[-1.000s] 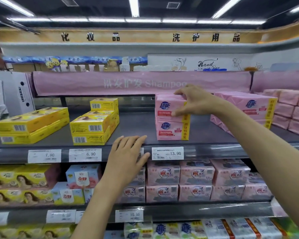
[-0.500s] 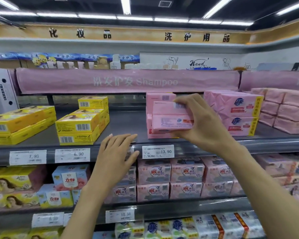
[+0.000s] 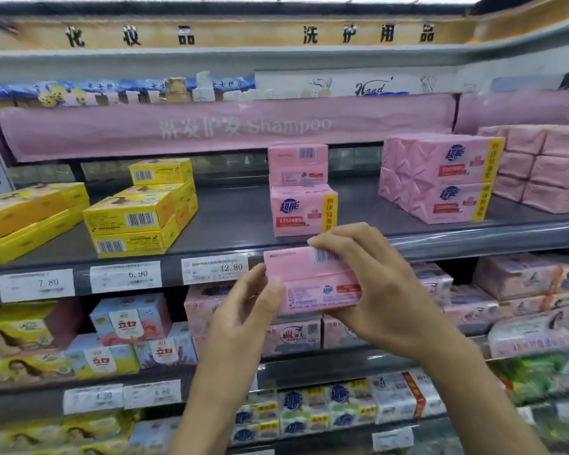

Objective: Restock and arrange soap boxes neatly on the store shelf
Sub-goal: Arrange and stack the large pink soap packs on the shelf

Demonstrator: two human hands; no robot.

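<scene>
Grips pink soap box (image 3: 309,277) with left hand (image 3: 243,310) at nine o'clock and right hand (image 3: 381,290) at three, shelf edge (image 3: 440,245) at twelve.

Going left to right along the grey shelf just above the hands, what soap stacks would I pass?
Low yellow boxes → taller yellow stack → two-high pink stack → wrapped pink multipacks → plain pink packs. The pink soap box, held by the left hand and right hand, is below the shelf edge.
</scene>
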